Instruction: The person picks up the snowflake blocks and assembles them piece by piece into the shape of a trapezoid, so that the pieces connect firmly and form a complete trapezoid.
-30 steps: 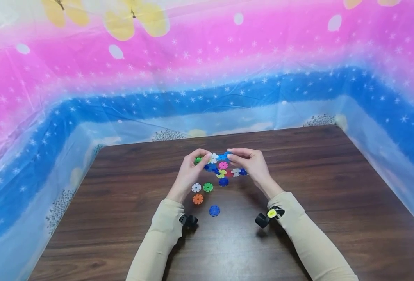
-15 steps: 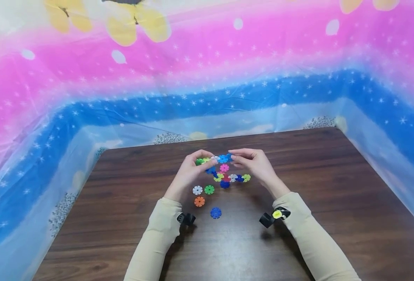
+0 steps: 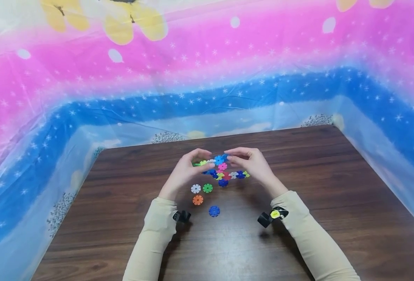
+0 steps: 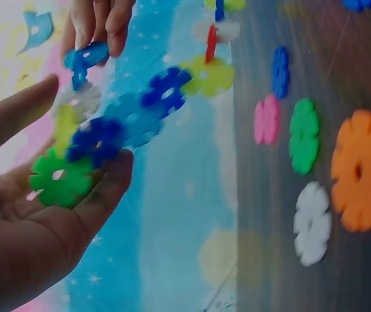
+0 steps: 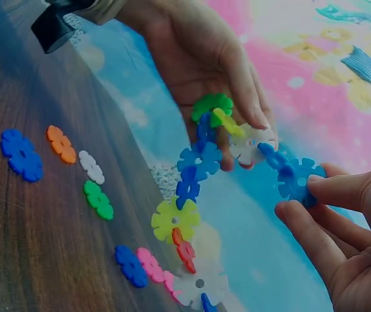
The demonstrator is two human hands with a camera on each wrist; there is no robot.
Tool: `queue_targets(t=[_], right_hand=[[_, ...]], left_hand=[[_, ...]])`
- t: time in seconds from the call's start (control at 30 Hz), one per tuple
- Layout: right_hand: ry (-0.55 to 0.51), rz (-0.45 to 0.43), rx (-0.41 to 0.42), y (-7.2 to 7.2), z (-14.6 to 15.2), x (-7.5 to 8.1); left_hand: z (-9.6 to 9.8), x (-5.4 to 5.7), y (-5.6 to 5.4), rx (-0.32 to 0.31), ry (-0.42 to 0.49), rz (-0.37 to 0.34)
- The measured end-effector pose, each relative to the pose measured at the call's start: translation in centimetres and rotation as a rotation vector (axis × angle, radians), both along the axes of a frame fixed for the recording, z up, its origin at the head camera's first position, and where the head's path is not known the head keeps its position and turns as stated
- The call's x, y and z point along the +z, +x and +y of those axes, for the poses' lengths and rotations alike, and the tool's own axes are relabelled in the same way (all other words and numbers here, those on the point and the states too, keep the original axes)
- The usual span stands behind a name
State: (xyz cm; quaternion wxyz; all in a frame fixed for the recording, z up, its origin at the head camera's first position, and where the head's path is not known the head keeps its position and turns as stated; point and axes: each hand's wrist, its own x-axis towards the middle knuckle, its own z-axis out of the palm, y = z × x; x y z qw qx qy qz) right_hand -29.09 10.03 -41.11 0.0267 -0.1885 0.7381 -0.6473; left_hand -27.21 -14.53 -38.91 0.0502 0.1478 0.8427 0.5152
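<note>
head: left hand [image 3: 186, 171] and right hand [image 3: 254, 166] hold a chain [image 3: 224, 171] of snowflake discs above the table [image 3: 333, 203], far-centre. Loose discs lie near: white disc [image 3: 195, 189], green disc [image 3: 207, 188], orange disc [image 3: 198, 200], blue disc [image 3: 214, 211].
left wrist: left fingers [image 4: 101, 195] curled under the green end [image 4: 60, 182] of the chain, thumb above, pinching it. Right fingertips come in at the top.
right wrist: right thumb and fingers [image 5: 338, 188] clamped on the blue end piece [image 5: 299, 179]; it looks slotted onto a white piece [image 5: 254, 144].
progress: judged partway; many discs joined, at least four lie unjoined on the table.
</note>
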Motion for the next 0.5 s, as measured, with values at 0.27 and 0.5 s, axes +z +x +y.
queue_targets(t=[0.27,0.5], right_hand=[[0.01,-0.015,0.021,0.32,-0.48,-0.33],[0.042,-0.005,0.045,0.66,-0.8,-0.27]], left_hand=[[0.35,0.12,0.56,-0.042,-0.162,0.041],[0.25,0.22,0.98,-0.053,-0.196,0.092]])
